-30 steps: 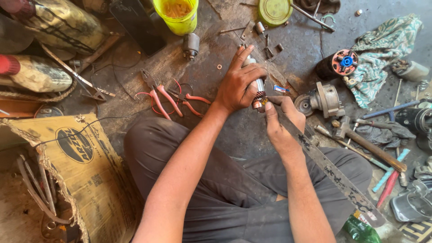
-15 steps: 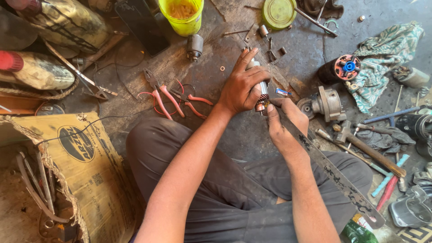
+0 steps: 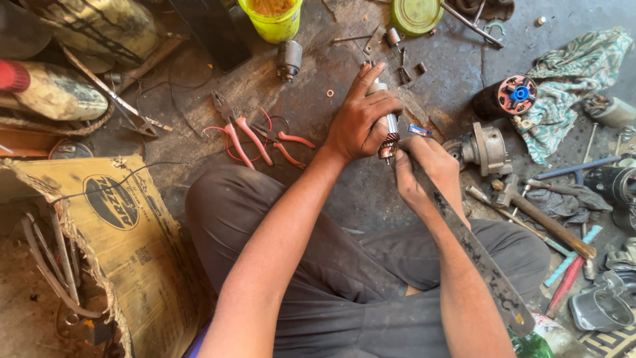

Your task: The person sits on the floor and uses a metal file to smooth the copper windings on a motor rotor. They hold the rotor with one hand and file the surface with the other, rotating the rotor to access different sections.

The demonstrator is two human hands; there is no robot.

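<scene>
Head view: I am gripping a motor armature [image 3: 386,129] in my left hand [image 3: 361,119], fingers wrapped around it, centre-far over the floor. My right hand [image 3: 424,176] is pinching a flat blade [image 3: 477,255], apparently scraping its commutator end; next calls for steady strokes.

Red-handled pliers [image 3: 248,139], yellow-green cup [image 3: 273,20]

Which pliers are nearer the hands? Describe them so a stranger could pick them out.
Start at the yellow-green bucket at the top edge and drop down the dark floor to two red-handled tools. The smaller pliers, right of the larger pair, lie closest to the left hand.
</scene>
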